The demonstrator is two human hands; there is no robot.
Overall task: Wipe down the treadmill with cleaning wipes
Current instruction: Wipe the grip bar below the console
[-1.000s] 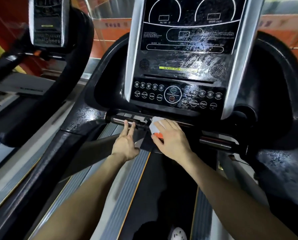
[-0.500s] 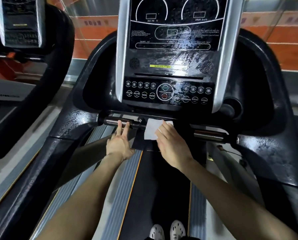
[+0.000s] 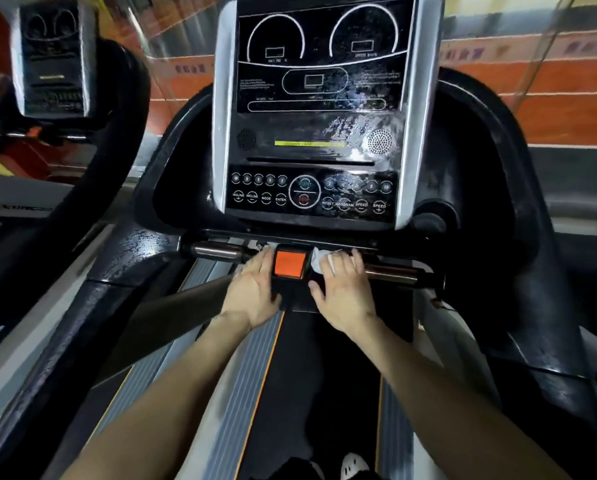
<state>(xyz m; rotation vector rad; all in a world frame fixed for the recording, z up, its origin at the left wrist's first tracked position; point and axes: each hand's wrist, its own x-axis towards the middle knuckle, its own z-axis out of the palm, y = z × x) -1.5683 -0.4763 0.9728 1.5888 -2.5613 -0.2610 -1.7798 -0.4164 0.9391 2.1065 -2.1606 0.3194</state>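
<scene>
The fingers [image 3: 338, 263] of the right hand [image 3: 345, 292] lie close together and press a white wipe [image 3: 319, 261] onto the bar [image 3: 390, 271], just right of the orange button [image 3: 289, 265]. The fingers [image 3: 260, 263] of the left hand [image 3: 255, 289] lie flat and together on the bar, just left of the button. Above the button is the wet, streaky screen [image 3: 317, 116]. Below it is the black belt [image 3: 324, 375].

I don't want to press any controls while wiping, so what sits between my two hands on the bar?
A square orange button in black housing sits between the left hand and the right hand, in the head view.
</scene>
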